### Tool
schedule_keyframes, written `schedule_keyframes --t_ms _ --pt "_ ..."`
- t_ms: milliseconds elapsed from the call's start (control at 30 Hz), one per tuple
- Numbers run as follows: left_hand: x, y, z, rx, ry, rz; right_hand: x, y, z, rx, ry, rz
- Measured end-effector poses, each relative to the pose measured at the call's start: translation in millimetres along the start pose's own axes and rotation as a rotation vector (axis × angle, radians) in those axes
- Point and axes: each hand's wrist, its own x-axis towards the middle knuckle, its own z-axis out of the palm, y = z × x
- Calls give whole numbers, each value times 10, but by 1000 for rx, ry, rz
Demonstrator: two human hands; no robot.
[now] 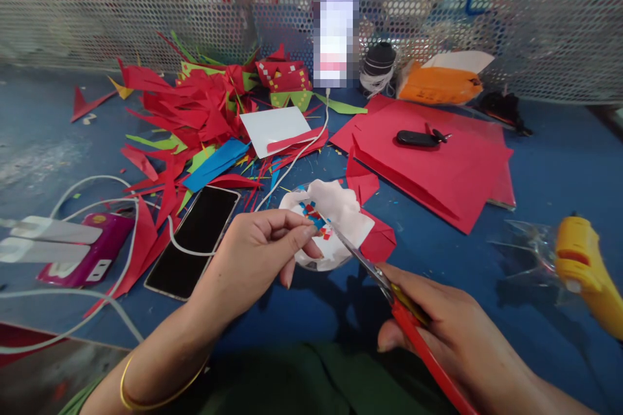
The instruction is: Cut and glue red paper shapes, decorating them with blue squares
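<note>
My left hand [253, 253] pinches a small blue piece of paper [318, 223] between thumb and forefinger. Below it is a small round dish lined with white tissue [357, 224], where tiny blue and red paper bits [326, 232] lie. In my right hand [445, 321] is a pair of scissors [367, 264] with red and yellow handles. Its blades point up and left over the dish, their tips close to the blue piece. Whether the blades are parted is hard to make out.
Red and green paper scraps [209, 104] heap at the back left. A dark phone [195, 243], a purple power bank [92, 249] and white cables lie left. Red sheets [428, 155] bear a black key [418, 138]. A yellow glue gun [584, 266] sits far right.
</note>
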Motion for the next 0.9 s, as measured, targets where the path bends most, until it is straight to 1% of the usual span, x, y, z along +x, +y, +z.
schedule_keyframes --t_ms 133,300,400,567,700,900 --pt "7 6 2 -30 -5 1 12 -16 -4 16 16 30" --pt "7 30 1 -58 6 -1 7 -4 -17 -84 137 1" --pt "6 41 9 -97 32 -8 2 35 -12 -141 169 -11" --pt "10 51 36 -146 45 -8 18 41 0 -194 122 1" --pt "11 52 47 -151 22 -11 25 2 13 -207 79 24" --pt "11 31 56 -138 10 11 7 30 62 -100 50 2"
